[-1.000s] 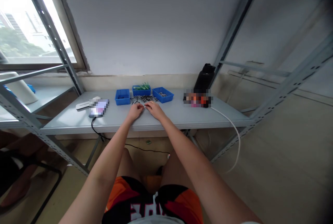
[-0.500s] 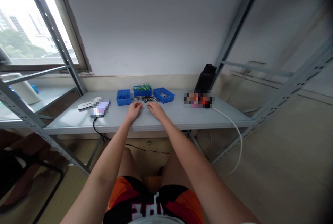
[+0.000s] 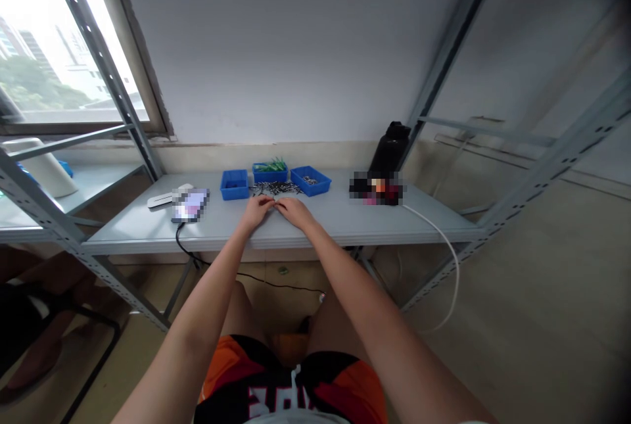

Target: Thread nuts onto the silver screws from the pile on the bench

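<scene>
From my remote seat I looked down on a grey shelf table (image 3: pixel 345 227). A black bottle (image 3: pixel 389 153) stood well right of the middle blue bin (image 3: pixel 269 177), which a left blue bin (image 3: pixel 235 194) and a right blue bin (image 3: pixel 316 188) flanked. In front of the middle blue bin, the left hand (image 3: pixel 255 212) and right hand (image 3: pixel 294 212) met with bent fingers, tips close together; I couldn't tell whether either gripped anything. Green strips (image 3: pixel 272 165) filled the middle blue bin, and small dark-and-silvery pieces (image 3: pixel 277 187) lay scattered just before it.
</scene>
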The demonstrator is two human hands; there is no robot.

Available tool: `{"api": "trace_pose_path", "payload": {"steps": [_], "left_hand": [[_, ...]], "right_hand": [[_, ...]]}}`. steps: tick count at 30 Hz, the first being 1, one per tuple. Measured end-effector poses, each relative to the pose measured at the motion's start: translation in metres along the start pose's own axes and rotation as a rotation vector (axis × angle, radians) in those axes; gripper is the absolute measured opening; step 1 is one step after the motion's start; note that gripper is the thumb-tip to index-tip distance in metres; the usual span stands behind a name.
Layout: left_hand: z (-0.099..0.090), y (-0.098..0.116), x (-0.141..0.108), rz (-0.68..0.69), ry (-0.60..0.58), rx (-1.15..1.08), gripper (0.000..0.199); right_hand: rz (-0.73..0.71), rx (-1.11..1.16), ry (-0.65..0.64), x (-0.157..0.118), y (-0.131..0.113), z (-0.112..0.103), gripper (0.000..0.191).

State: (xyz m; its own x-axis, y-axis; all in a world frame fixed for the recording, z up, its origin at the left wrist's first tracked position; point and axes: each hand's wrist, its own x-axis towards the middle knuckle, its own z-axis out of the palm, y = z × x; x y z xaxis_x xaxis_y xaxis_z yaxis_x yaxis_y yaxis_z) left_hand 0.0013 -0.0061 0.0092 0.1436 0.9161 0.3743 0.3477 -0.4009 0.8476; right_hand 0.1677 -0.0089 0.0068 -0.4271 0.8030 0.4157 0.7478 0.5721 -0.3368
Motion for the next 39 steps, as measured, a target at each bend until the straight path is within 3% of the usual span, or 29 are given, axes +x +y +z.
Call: {"api": "trace_pose_path", "payload": {"steps": [4, 8, 16, 21, 29, 35, 39], "left_hand": [[0.002, -0.004, 0.001, -0.067, 0.0, -0.022, 0.015], [0.002, 0.001, -0.001, 0.005, -0.038, 0.085, 0.012], [0.0, 0.0, 0.0, -0.055, 0.065, 0.007, 0.022], [-0.001, -0.002, 0.001, -0.093, 0.061, -0.038, 0.027], [-0.002, 0.001, -0.001, -0.055, 0.066, -0.058, 0.025], [-0.003, 0.003, -0.003, 0.039, -0.004, -0.033, 0.023], [-0.004, 0.001, -0.001, 0.031, 0.086, -0.026, 0.022]], "right_hand": [[0.055, 0.059, 0.078, -0.001, 0.0, 0.0, 0.032], [0.031, 0.069, 0.098, -0.003, -0.002, -0.002, 0.033], [0.032, 0.076, 0.115, 0.0, 0.004, 0.002, 0.026], [0.086, 0.08, 0.137, 0.0, 0.006, 0.001, 0.027], [0.097, -0.033, 0.068, 0.0, 0.003, 0.002, 0.027], [-0.062, -0.11, -0.022, 0.002, 0.005, 0.008, 0.028], [-0.027, -0.023, 0.042, 0.003, 0.009, 0.01, 0.025]]}}
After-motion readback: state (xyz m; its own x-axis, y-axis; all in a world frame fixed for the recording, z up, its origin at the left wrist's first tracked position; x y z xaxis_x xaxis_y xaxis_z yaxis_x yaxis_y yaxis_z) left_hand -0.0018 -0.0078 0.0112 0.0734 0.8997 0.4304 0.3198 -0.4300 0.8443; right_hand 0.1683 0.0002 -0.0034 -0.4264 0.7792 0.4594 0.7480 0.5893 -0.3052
